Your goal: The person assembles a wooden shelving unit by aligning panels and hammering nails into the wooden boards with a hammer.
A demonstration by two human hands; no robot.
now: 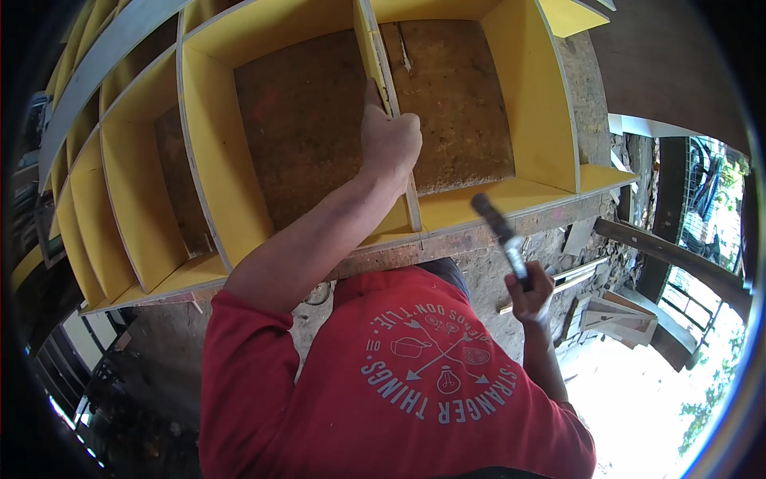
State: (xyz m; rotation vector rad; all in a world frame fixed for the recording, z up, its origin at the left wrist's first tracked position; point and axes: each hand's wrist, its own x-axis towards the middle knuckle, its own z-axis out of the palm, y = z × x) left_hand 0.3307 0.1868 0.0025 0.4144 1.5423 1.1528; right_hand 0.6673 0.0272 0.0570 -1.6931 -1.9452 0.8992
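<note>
My left hand [389,144] reaches forward to the upright yellow divider [375,60], its fingers closed round the panel's edge. The divider stands between two compartments of a yellow wooden frame [223,144]. To the right, near the frame's front edge, my right hand [531,295] is closed round the lower end of a hammer-like tool [511,243]. The tool slants up and left, its dark far end over the front yellow board [463,206]. Motion blur hides its exact shape.
Below the yellow frame lies a brown wooden work surface [307,104]. More yellow compartments curve away at the left. A dark wooden beam [678,259] crosses the right side, with wood pieces [610,319] on the ground below it. The front edge of the bench [383,259] is close to my body.
</note>
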